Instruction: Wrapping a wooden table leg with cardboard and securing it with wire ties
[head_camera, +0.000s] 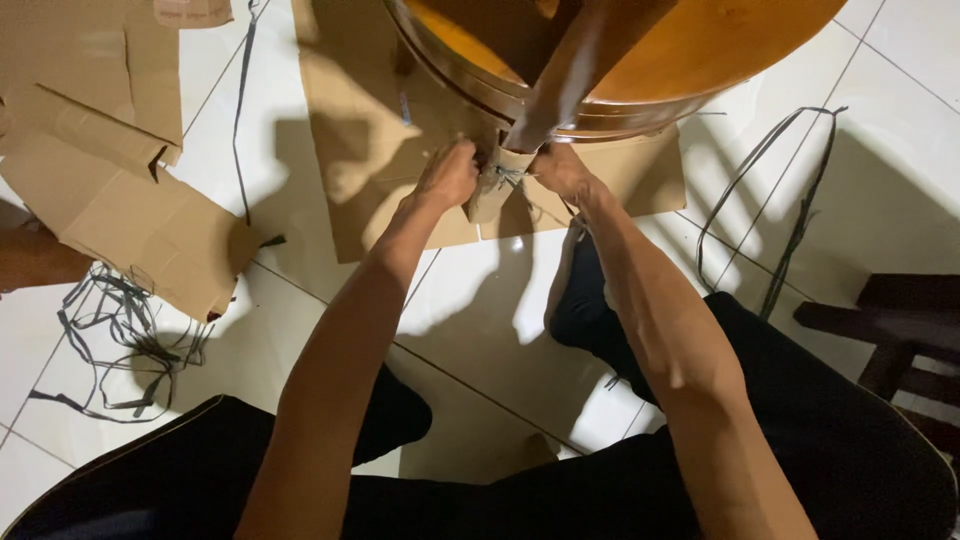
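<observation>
At the upper middle of the frame, the left hand (447, 176) and right hand (561, 170) both clench a cardboard wrap (490, 192) around a wooden leg (560, 85).

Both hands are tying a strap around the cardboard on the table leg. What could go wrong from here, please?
1. The cardboard wrap might slip down the leg, because the left hand and right hand hold it only at its top edge.
2. The thin strap could cut into the fingers if pulled hard.
3. Loose straps on the floor beside the knees could catch a foot.
</observation>
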